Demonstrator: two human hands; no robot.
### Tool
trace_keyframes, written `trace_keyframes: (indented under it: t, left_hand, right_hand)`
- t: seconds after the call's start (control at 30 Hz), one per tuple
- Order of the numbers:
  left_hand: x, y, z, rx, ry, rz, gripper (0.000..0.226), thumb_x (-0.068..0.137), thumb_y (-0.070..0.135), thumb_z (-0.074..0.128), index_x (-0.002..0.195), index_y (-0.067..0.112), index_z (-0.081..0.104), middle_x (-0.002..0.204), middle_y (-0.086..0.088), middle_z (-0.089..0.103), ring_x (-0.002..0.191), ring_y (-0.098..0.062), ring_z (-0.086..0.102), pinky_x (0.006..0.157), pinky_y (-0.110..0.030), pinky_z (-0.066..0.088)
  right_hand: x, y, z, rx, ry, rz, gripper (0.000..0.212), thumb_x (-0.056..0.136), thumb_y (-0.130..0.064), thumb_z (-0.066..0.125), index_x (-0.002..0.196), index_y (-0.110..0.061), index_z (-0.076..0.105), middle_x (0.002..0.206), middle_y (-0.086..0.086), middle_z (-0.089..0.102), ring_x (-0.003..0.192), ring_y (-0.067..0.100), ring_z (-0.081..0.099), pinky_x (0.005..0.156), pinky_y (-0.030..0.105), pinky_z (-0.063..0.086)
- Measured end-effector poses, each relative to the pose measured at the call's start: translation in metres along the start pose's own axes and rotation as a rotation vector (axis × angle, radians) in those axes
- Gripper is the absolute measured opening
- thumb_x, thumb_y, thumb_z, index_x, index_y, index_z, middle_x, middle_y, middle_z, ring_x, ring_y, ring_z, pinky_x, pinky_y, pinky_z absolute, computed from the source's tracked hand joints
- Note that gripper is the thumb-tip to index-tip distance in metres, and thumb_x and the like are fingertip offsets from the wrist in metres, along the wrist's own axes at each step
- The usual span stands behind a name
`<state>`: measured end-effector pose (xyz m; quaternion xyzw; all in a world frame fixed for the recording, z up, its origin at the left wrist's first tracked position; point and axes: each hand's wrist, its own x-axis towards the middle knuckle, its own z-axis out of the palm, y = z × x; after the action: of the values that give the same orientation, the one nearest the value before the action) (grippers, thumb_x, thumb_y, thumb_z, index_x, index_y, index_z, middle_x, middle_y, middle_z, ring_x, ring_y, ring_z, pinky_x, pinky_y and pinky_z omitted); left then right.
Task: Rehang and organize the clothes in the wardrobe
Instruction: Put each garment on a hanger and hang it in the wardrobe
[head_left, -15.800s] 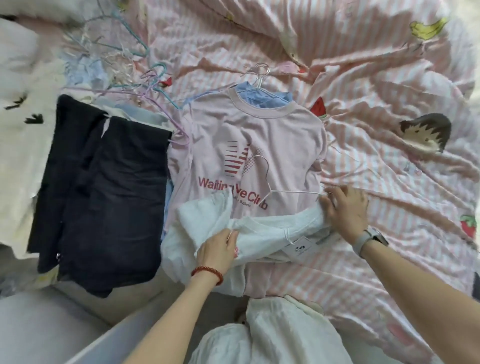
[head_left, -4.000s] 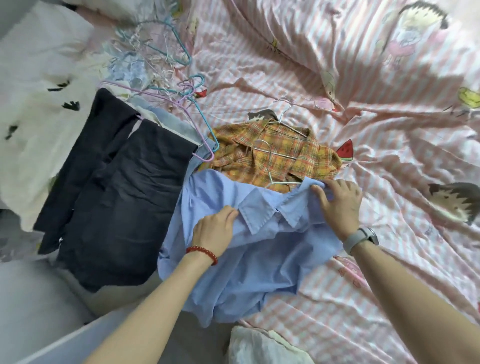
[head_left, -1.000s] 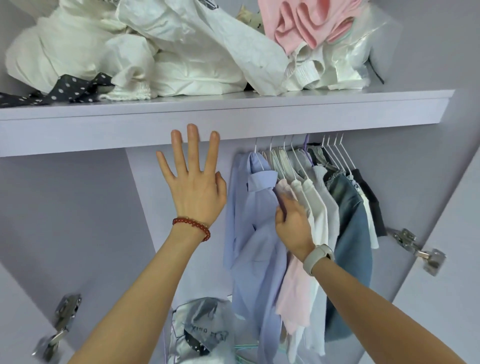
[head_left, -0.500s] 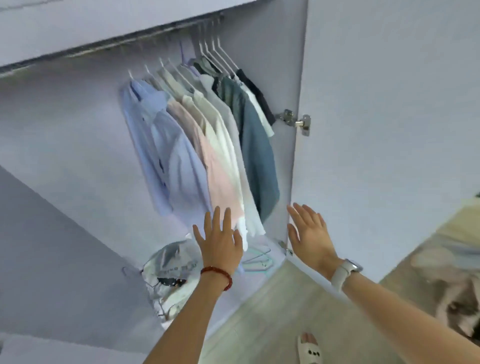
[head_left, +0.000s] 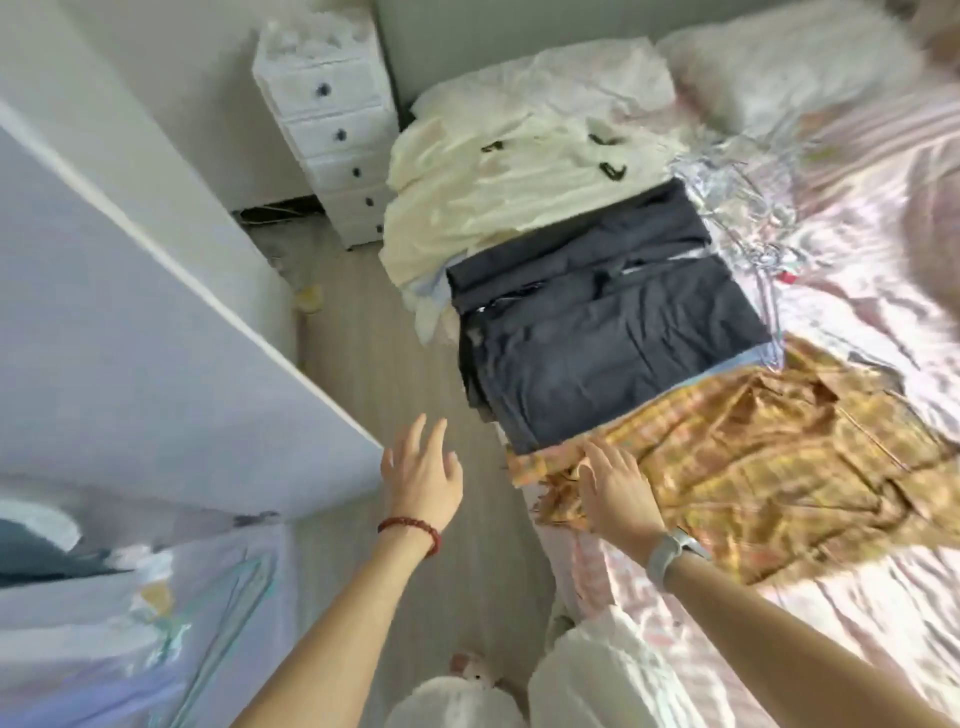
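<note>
An orange plaid shirt (head_left: 769, 467) lies spread on the pink striped bed (head_left: 857, 623), on a hanger. Beside it lies a pile of dark navy clothes (head_left: 597, 332), and beyond that a cream garment (head_left: 498, 187). A tangle of loose wire hangers (head_left: 748, 208) sits on the bed past the dark pile. My right hand (head_left: 618, 483) reaches over the near edge of the plaid shirt with fingers straight, holding nothing. My left hand (head_left: 423, 473) hangs over the floor with fingers spread, empty. The wardrobe door (head_left: 156, 364) stands open at left.
A white chest of drawers (head_left: 332, 119) stands against the far wall left of the bed. Wooden floor (head_left: 374, 343) runs between wardrobe and bed. The wardrobe's lower inside (head_left: 130, 623) shows blurred at bottom left. A white pillow (head_left: 779, 57) lies at the bed's head.
The view has swung from the wardrobe rail to the bed. Both hands, empty, have come away from the hanging shirts; my right hand now reaches the plaid shirt.
</note>
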<state>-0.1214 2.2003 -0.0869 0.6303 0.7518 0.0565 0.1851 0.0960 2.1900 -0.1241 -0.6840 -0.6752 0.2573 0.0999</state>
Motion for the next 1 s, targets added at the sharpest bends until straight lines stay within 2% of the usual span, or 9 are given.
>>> trace_keyframes:
  t: [0.2, 0.33, 0.4, 0.53, 0.63, 0.73, 0.8, 0.9, 1.0]
  left_hand:
    - [0.033, 0.165, 0.096, 0.075, -0.286, 0.353, 0.049, 0.095, 0.023, 0.041, 0.142, 0.018, 0.031, 0.151, -0.007, 0.024, 0.139, -0.023, 0.02, 0.112, -0.038, 0.022]
    - [0.044, 0.247, 0.15, 0.073, -0.392, 0.481, 0.048, 0.095, 0.023, 0.041, 0.142, 0.017, 0.032, 0.149, -0.005, 0.027, 0.138, -0.021, 0.023, 0.112, -0.034, 0.021]
    - [0.05, 0.274, 0.175, 0.116, -0.453, 0.516, 0.05, 0.095, 0.025, 0.04, 0.143, 0.018, 0.028, 0.151, -0.005, 0.023, 0.139, -0.021, 0.019, 0.114, -0.035, 0.017]
    - [0.063, 0.305, 0.223, 0.238, -0.603, 0.543, 0.055, 0.097, 0.031, 0.036, 0.147, 0.026, 0.014, 0.156, 0.0, 0.002, 0.142, -0.021, 0.001, 0.115, -0.044, 0.009]
    - [0.07, 0.31, 0.251, 0.331, -0.686, 0.538, 0.059, 0.096, 0.037, 0.036, 0.147, 0.03, 0.008, 0.156, 0.003, -0.009, 0.142, -0.02, -0.009, 0.114, -0.049, 0.003]
    - [0.071, 0.309, 0.267, 0.405, -0.783, 0.526, 0.06, 0.096, 0.041, 0.033, 0.147, 0.031, 0.003, 0.155, 0.004, -0.013, 0.142, -0.018, -0.013, 0.114, -0.046, 0.0]
    - [0.07, 0.307, 0.272, 0.434, -0.845, 0.519, 0.061, 0.097, 0.042, 0.032, 0.147, 0.031, 0.0, 0.155, 0.004, -0.016, 0.142, -0.016, -0.014, 0.114, -0.044, -0.001]
    - [0.072, 0.308, 0.274, 0.452, -0.892, 0.506, 0.061, 0.097, 0.043, 0.031, 0.147, 0.031, -0.001, 0.154, 0.005, -0.017, 0.141, -0.015, -0.016, 0.114, -0.042, -0.001]
    - [0.076, 0.316, 0.271, 0.482, -0.937, 0.483, 0.059, 0.097, 0.042, 0.032, 0.147, 0.031, 0.003, 0.155, 0.005, -0.014, 0.142, -0.016, -0.013, 0.114, -0.043, 0.003]
  right_hand:
    - [-0.008, 0.176, -0.048, 0.061, 0.063, 0.432, 0.042, 0.096, -0.015, 0.036, 0.136, -0.004, 0.037, 0.135, 0.018, 0.044, 0.122, 0.036, 0.04, 0.101, 0.04, 0.032]
    - [-0.01, 0.27, -0.071, 0.101, 0.125, 0.649, 0.039, 0.094, -0.012, 0.038, 0.131, 0.002, 0.04, 0.126, 0.024, 0.049, 0.116, 0.039, 0.043, 0.099, 0.042, 0.031]
    - [-0.008, 0.311, -0.079, 0.091, 0.17, 0.707, 0.039, 0.094, -0.011, 0.039, 0.13, 0.003, 0.04, 0.127, 0.026, 0.048, 0.116, 0.041, 0.043, 0.098, 0.043, 0.032]
    - [0.007, 0.391, -0.094, 0.088, 0.241, 0.798, 0.038, 0.092, -0.011, 0.038, 0.127, 0.003, 0.042, 0.125, 0.025, 0.048, 0.115, 0.038, 0.044, 0.101, 0.046, 0.032]
    - [0.024, 0.441, -0.102, 0.013, 0.255, 0.838, 0.039, 0.092, -0.015, 0.036, 0.126, 0.002, 0.039, 0.129, 0.022, 0.045, 0.122, 0.036, 0.04, 0.109, 0.053, 0.023]
    - [0.041, 0.478, -0.111, 0.011, 0.214, 0.911, 0.052, 0.09, -0.025, 0.03, 0.135, 0.002, 0.028, 0.14, 0.021, 0.034, 0.13, 0.035, 0.03, 0.11, 0.052, 0.019]
    - [0.053, 0.493, -0.116, 0.061, 0.208, 0.943, 0.045, 0.092, -0.021, 0.033, 0.13, 0.002, 0.032, 0.136, 0.023, 0.038, 0.127, 0.036, 0.033, 0.108, 0.051, 0.022]
    - [0.066, 0.503, -0.119, 0.091, 0.202, 0.996, 0.041, 0.096, -0.026, 0.036, 0.125, 0.003, 0.039, 0.125, 0.028, 0.046, 0.117, 0.04, 0.042, 0.096, 0.045, 0.033]
    - [0.069, 0.506, -0.114, 0.176, 0.247, 0.993, 0.043, 0.096, -0.036, 0.035, 0.111, 0.001, 0.05, 0.107, 0.026, 0.058, 0.1, 0.04, 0.055, 0.075, 0.038, 0.039]
